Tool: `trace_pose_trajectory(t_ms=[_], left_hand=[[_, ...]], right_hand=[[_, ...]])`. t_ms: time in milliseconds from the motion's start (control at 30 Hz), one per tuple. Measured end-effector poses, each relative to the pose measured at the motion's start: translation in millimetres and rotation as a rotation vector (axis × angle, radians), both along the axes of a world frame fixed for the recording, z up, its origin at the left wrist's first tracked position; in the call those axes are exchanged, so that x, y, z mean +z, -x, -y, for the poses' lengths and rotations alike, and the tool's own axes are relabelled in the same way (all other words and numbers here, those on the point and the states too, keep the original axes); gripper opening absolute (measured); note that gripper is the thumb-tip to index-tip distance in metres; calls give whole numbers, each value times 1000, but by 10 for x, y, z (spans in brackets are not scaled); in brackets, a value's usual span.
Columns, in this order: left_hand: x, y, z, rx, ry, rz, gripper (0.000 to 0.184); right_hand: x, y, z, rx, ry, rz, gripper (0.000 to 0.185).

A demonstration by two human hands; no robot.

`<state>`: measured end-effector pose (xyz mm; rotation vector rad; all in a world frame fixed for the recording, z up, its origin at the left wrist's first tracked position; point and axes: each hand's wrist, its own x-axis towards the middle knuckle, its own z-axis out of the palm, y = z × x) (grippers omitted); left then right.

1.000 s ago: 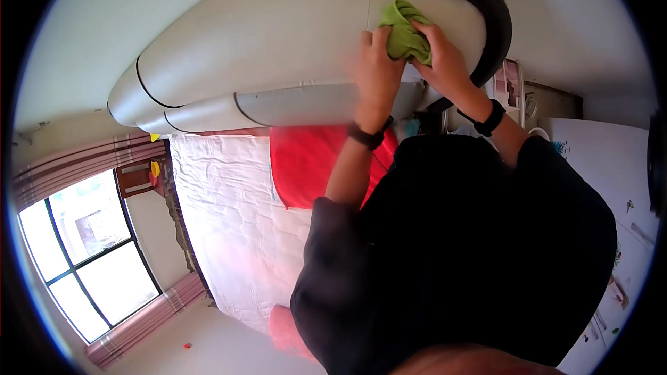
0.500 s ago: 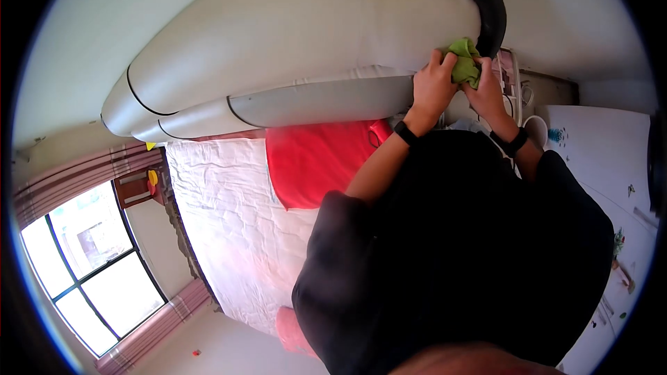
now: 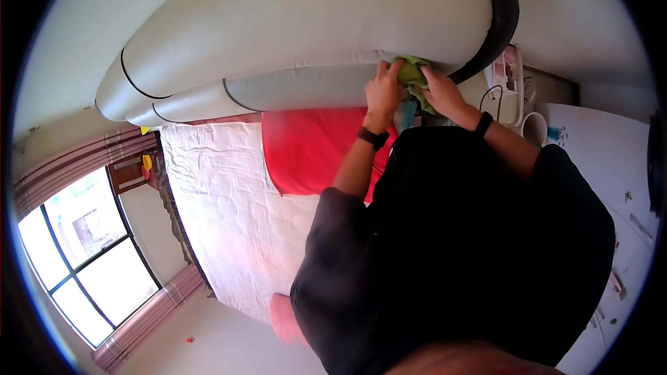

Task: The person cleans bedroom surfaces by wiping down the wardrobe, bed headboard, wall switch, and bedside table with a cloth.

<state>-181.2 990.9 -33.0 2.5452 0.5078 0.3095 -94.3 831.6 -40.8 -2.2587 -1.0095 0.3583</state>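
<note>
A crumpled green cloth (image 3: 411,69) is bunched between both hands, close to the lower edge of the padded beige headboard (image 3: 313,21). My left hand (image 3: 383,96) grips the cloth from the left, fingers curled at its edge. On the other side, my right hand (image 3: 445,94) is closed on the cloth, and part of the fabric hangs down below the fingers. The headboard's dark curved trim (image 3: 504,10) lies to the right, above my right hand. Under the cloth, the surface it touches is mostly hidden.
A red cloth (image 3: 313,149) lies on the white quilted bed (image 3: 215,180) to the left. At the right are a white rack (image 3: 512,76), a white cup-like container (image 3: 533,127) and a white cabinet (image 3: 590,139). A window (image 3: 90,257) is at far left.
Both hands and the green cloth have moved left, away from the dark trim, along the lower edge of the headboard. The view has shifted slightly.
</note>
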Motion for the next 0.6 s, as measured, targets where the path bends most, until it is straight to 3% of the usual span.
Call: trace_pose_trajectory(t_ms=[67,333,400,600], left_hand=[[-49,104,-203,116,-3,-24,51],[81,646,-1108,435,44,-141,53],[16,683,-1222,388,0,-88,53],[-122,540,-1131,254,-58,-88,54]], right_hand=[[-30,74,-375,40,-115,117,47],[-67,409,-1711,263,-7,-28,44],[-65,465,-1825,257,-25,-166,41],[170,266,-1394,289,-213,-80,44]])
